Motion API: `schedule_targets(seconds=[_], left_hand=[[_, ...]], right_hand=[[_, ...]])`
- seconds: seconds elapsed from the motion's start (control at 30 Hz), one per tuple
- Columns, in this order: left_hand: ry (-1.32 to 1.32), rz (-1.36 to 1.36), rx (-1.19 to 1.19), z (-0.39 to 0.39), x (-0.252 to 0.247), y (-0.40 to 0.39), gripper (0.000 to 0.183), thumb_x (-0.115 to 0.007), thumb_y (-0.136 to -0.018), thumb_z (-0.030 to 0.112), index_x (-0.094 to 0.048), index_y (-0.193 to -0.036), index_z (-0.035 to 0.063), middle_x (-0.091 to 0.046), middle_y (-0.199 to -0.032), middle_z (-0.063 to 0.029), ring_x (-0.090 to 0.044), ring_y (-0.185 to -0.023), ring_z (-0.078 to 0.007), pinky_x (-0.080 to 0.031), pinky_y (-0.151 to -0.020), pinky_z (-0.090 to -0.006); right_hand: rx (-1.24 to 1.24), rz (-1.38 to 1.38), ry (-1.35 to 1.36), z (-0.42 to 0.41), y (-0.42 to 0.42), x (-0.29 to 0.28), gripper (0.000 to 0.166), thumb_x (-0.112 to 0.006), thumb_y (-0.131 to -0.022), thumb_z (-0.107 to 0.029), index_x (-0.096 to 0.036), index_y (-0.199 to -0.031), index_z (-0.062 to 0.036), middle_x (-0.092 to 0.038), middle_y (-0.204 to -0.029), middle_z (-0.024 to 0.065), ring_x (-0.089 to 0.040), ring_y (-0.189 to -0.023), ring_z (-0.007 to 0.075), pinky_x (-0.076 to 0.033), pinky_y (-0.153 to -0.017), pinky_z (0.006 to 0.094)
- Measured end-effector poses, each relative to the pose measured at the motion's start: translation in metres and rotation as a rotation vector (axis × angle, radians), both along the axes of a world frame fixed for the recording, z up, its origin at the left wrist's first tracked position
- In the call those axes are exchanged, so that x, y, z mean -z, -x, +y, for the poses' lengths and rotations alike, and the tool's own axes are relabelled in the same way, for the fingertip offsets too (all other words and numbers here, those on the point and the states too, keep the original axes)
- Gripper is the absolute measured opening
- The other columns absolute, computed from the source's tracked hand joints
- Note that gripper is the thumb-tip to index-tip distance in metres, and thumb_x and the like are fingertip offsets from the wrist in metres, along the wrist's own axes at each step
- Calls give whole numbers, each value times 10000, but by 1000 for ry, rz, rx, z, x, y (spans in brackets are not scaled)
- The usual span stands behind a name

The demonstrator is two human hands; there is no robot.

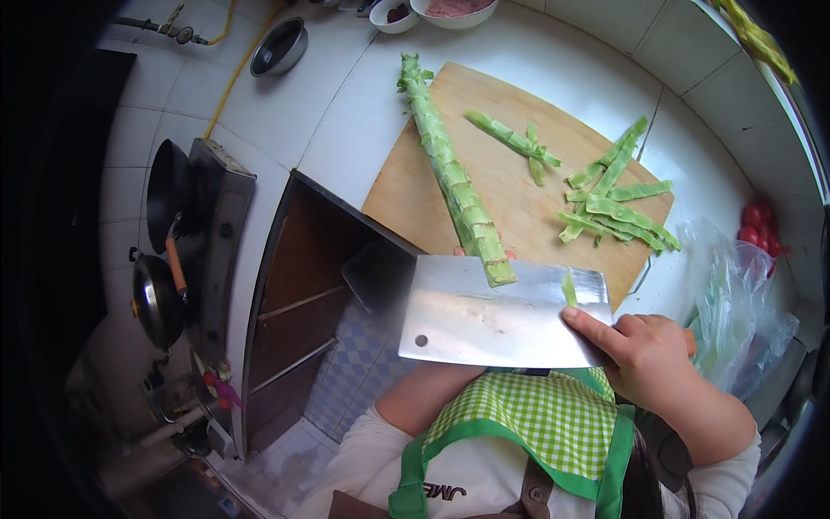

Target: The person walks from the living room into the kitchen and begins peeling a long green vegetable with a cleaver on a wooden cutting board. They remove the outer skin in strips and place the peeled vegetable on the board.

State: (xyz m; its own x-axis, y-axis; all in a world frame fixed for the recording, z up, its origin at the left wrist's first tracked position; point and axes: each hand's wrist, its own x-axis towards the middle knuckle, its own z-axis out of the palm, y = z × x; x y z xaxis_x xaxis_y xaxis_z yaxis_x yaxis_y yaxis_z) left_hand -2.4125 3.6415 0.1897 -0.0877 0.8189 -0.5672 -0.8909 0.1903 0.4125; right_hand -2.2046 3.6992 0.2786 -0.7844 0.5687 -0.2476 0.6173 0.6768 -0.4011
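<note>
A long celtuce stem (pixel 447 162) slants across the wooden cutting board (pixel 402 188), its leafy end reaching past the board's far left edge. Around its near end curl the fingertips of my left hand (pixel 509 255); most of that hand is hidden behind the blade. My right hand (pixel 652 350) grips a wide metal cleaver (pixel 499 331) by its handle, index finger laid along the blade. The cut end of the stem overlaps the blade's upper edge in this view. A sliver of green peel (pixel 569 287) clings to the blade. Long peel strips (pixel 609 201) lie heaped at the board's right.
A short peeled piece (pixel 512 136) lies mid-board. At the back stand a bowl of minced meat (pixel 457 8), a small white bowl (pixel 393 16) and a metal bowl (pixel 280 47). Plastic bags (pixel 733 305) sit right, a gas stove (pixel 220 240) with a wok (pixel 167 194) left.
</note>
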Motion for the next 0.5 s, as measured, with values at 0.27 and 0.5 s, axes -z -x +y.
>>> schedule_targets(seconds=[0.27, 0.5], left_hand=[[-169, -84, 10, 16, 17, -20, 446, -396, -908, 422, -419, -1215, 99, -520, -1076, -62, -499, -1013, -177, -426, -873, -352], [-244, -137, -27, 16, 36, -14, 425, -402, -905, 407, -439, -1193, 97, -525, -1078, -62, -504, -1009, -183, -426, -876, -358]], right_hand=[[23, 83, 11, 2, 20, 8, 704, -673, -614, -102, -480, -1255, -318, -459, -570, 15, -506, -479, 208, -393, -418, 351], [70, 85, -21, 6, 18, 27, 680, -683, -631, -123, -481, -1251, -317, -475, -572, 23, -518, -478, 207, -413, -425, 361]])
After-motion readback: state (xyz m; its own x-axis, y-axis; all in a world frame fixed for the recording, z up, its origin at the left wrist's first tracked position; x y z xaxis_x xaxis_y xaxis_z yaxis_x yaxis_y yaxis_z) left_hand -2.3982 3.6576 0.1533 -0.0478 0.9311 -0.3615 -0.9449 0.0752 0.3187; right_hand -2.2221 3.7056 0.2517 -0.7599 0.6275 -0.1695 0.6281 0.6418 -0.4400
